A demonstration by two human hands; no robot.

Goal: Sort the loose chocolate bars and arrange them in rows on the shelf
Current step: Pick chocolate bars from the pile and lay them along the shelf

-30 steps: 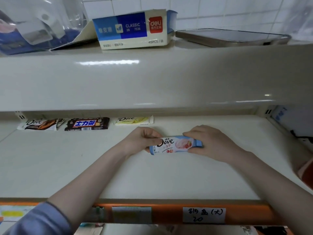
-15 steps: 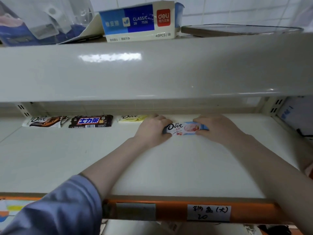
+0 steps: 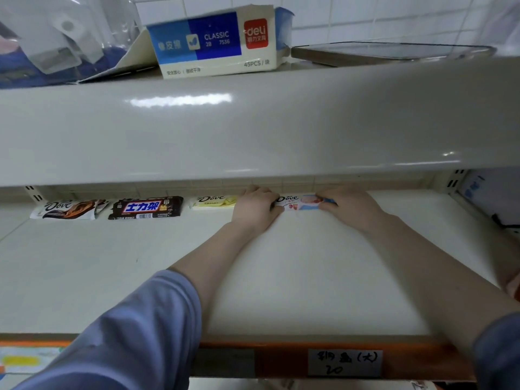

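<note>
A pink-and-blue Dove bar (image 3: 301, 202) lies flat at the back of the cream shelf (image 3: 281, 277), at the right end of a row. My left hand (image 3: 254, 209) holds its left end and my right hand (image 3: 349, 205) holds its right end. To the left in the same row lie a yellow Dove bar (image 3: 213, 202), partly hidden by my left hand, a dark Snickers bar (image 3: 146, 208) and a brown-and-white Dove bar (image 3: 69, 209).
The upper shelf (image 3: 253, 122) overhangs low above the row and carries a blue-and-white Deli eraser box (image 3: 216, 42), a flat tray (image 3: 394, 50) and clear plastic packaging (image 3: 56, 38). An orange front rail (image 3: 281, 361) with a handwritten label (image 3: 344, 363) edges the shelf.
Both hands have slid the pink-and-blue Dove bar from mid-shelf back to the rear, in line with the other bars. The camera has come closer.
</note>
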